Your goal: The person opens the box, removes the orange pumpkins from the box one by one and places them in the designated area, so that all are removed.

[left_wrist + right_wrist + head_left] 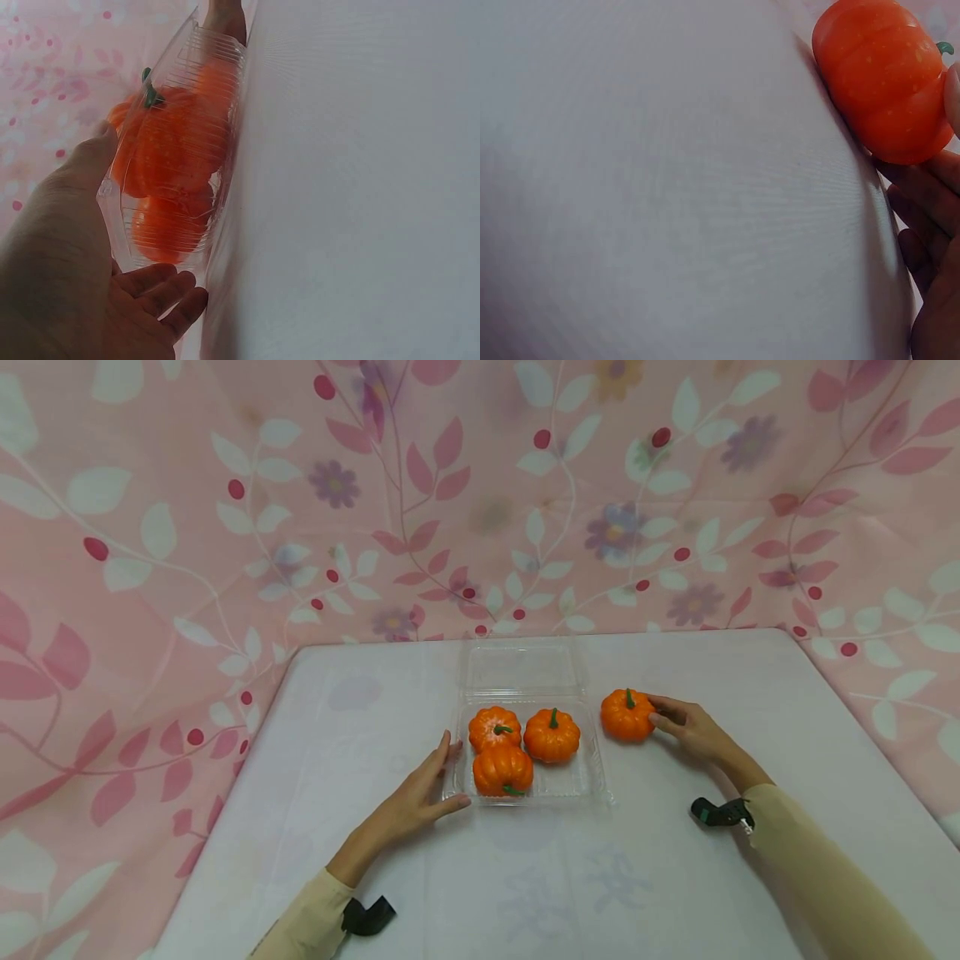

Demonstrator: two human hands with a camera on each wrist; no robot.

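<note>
A clear plastic clamshell box (582, 781) lies on the table with its lid (522, 670) folded back. Inside it sit three small orange pumpkins: one at the back left (489, 724), one at the right (551, 742), and one at the front left (501, 772) tipped with its stem forward. My left hand (411, 806) rests at the box's front left corner, thumb and fingers spread along its edges. Just right of the box, my right hand (693, 731) holds a fourth pumpkin (624, 717) by its right side. In the right wrist view, that pumpkin (885, 82) is between thumb and fingers, close over the tablecloth.
A white cloth covers the table (540, 877). Behind it and at both sides hangs a pink floral curtain (480, 510). Black wrist devices (367, 917) show at both sleeves.
</note>
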